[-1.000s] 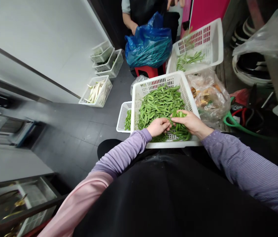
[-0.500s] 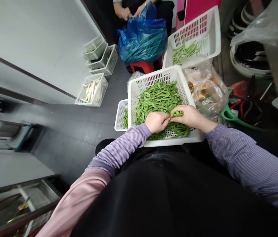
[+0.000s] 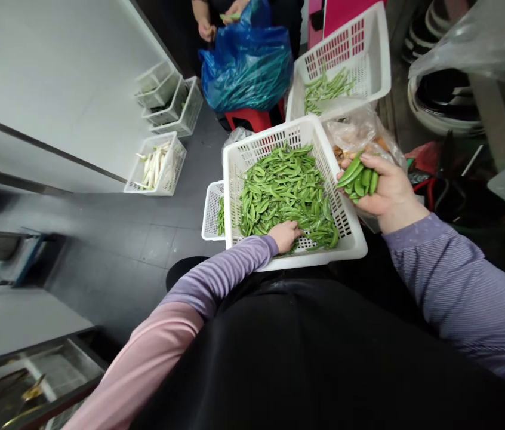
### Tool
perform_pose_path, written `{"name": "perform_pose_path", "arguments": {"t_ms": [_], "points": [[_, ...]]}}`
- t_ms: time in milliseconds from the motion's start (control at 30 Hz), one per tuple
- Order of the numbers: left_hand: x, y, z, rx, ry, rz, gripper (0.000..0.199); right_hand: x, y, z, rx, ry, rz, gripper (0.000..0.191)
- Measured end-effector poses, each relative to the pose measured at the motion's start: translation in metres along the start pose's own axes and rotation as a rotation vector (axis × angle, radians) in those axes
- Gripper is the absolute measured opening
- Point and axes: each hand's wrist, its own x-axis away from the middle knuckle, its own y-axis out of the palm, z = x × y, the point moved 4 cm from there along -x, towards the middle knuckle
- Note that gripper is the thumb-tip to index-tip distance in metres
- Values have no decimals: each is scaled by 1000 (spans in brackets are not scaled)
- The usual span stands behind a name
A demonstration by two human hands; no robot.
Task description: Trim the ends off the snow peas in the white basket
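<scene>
My right hand (image 3: 387, 190), palm turned up, cups a bunch of green snow peas (image 3: 360, 178) just beyond the right rim of a white plastic basket (image 3: 346, 209). Inside that basket lies a broad heap of snow peas (image 3: 279, 185). My left hand (image 3: 285, 236) is low at the basket's near side, its fingers reaching out onto the pods there. No pod shows in its grasp, and its fingertips are partly lost among the greens. The basket stands in front of my black apron (image 3: 306, 352).
Behind it are a blue bag (image 3: 252, 65) on a red stool (image 3: 252, 119) and a person's hands (image 3: 208, 28). A basket of green beans (image 3: 380, 65) and a clear plastic bag (image 3: 362, 131) lie to the right. Floor baskets (image 3: 167, 173) stand left, a small one (image 3: 212, 215) alongside.
My hands have come apart. The right moved right and up, out over the rim, and turned its palm up with the snow peas. The left dropped slightly onto the pods.
</scene>
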Motion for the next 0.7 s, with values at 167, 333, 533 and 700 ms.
{"name": "perform_pose_path", "arguments": {"t_ms": [167, 333, 533, 700], "points": [[-37, 22, 11, -101, -13, -87, 31, -3, 4, 10, 62, 18, -45, 22], [-34, 33, 4, -163, 0, -86, 32, -7, 3, 17, 52, 31, -64, 26], [-31, 35, 3, -195, 28, -69, 31, -1, 12, 25, -51, 164, -62, 17], [-30, 37, 7, -227, 60, -18, 34, 4, 11, 30, -133, 225, 16, 13]]}}
